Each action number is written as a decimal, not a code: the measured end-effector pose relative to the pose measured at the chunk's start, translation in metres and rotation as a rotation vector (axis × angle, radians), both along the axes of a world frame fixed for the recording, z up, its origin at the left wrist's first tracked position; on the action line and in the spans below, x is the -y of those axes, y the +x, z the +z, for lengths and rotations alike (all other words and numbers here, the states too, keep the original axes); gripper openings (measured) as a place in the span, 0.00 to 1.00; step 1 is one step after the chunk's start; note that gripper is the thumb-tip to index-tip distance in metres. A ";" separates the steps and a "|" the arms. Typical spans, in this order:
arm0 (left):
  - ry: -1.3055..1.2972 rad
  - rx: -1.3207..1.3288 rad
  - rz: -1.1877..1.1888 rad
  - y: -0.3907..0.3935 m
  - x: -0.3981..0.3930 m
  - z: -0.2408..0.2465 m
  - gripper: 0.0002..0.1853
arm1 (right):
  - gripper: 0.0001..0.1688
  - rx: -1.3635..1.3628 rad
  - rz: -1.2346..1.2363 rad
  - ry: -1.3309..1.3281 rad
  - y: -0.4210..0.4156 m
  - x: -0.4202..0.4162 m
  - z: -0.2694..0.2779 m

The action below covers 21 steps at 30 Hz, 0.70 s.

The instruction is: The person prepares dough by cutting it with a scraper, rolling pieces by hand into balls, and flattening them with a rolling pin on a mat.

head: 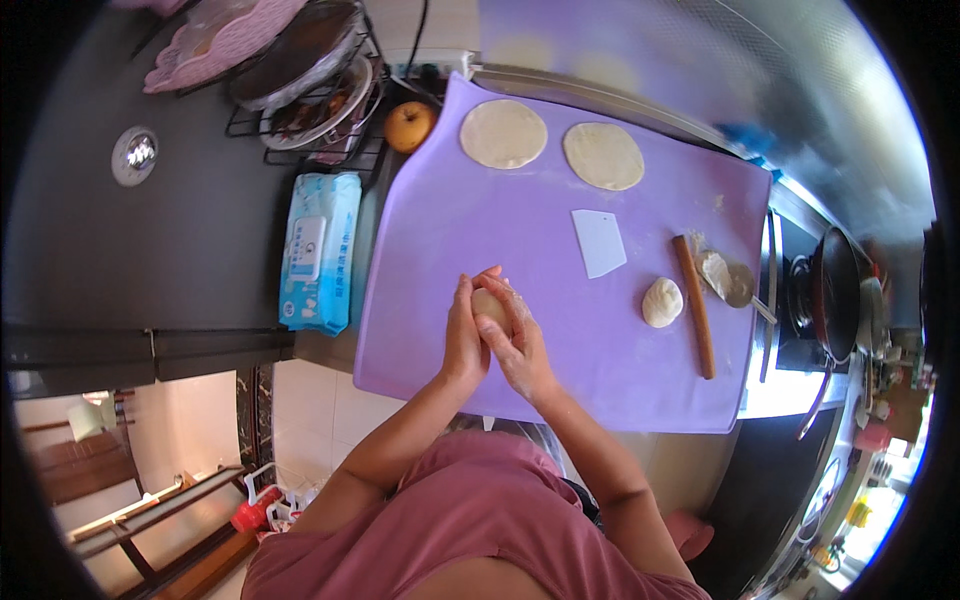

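Observation:
Between my two palms sits a ball of dough (491, 306), partly covered by the fingers. My left hand (466, 334) cups it from the left, and my right hand (519, 337), dusted with flour, wraps it from the right. Both are above a purple silicone mat (435, 225). A second dough ball (662, 303) rests to the right, beside a wooden rolling pin (695, 307). Two flattened dough rounds, one at the back left (503, 134) and one right of it (604, 156), lie on the mat. A white dough scraper (598, 242) lies nearer the middle.
A metal scoop (739, 285) with flour lies right of the rolling pin. Beyond the mat's right edge a frying pan (836, 296) stands on the stove. At left are a pack of wipes (321, 251), a yellow fruit (410, 127) and a wire rack (315, 139) holding dishes.

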<state>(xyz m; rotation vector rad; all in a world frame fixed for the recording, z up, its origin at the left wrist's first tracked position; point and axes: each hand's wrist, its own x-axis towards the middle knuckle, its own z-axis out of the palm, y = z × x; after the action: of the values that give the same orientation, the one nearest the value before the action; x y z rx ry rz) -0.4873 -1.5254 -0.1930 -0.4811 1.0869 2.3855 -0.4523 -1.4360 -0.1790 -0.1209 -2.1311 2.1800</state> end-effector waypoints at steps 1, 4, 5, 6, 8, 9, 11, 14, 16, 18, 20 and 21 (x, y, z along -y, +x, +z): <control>-0.016 -0.003 -0.027 0.003 -0.008 -0.001 0.25 | 0.24 0.027 -0.009 -0.005 0.001 -0.001 0.000; 0.035 0.081 -0.109 0.014 -0.034 -0.006 0.21 | 0.22 0.165 -0.218 -0.314 0.008 -0.031 0.000; 0.120 0.127 -0.176 0.016 -0.038 -0.021 0.18 | 0.22 0.167 -0.251 -0.215 0.011 -0.041 0.002; 0.206 0.172 -0.242 0.018 -0.040 -0.044 0.16 | 0.22 0.124 -0.253 -0.109 0.014 -0.057 -0.003; 0.167 0.240 -0.262 0.023 -0.058 -0.033 0.18 | 0.20 0.047 -0.262 0.102 0.019 -0.108 -0.022; 0.174 0.179 -0.294 0.024 -0.060 -0.038 0.18 | 0.20 0.063 -0.332 0.117 0.020 -0.141 -0.016; 0.200 0.055 -0.379 0.025 -0.063 -0.048 0.18 | 0.17 -0.023 -0.614 0.538 0.020 -0.227 -0.035; 0.119 0.172 -0.278 0.027 -0.073 -0.048 0.13 | 0.13 0.280 -0.731 0.912 0.020 -0.314 -0.036; 0.080 0.241 -0.199 0.029 -0.081 -0.048 0.10 | 0.12 0.393 -0.667 1.055 0.019 -0.358 -0.059; 0.035 0.252 -0.166 0.031 -0.082 -0.041 0.11 | 0.13 0.545 -0.601 1.123 0.009 -0.376 -0.069; 0.062 0.211 -0.170 0.032 -0.078 -0.046 0.11 | 0.17 0.570 -0.583 1.211 0.002 -0.389 -0.083; 0.106 0.160 -0.182 0.032 -0.071 -0.057 0.12 | 0.19 0.577 -0.566 1.252 -0.002 -0.392 -0.089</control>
<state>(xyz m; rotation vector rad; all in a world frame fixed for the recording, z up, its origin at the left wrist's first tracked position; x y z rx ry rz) -0.4555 -1.4546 -0.2500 -0.5041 0.8894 2.1916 -0.4542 -1.0439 -0.2683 -1.1234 -2.7945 0.3188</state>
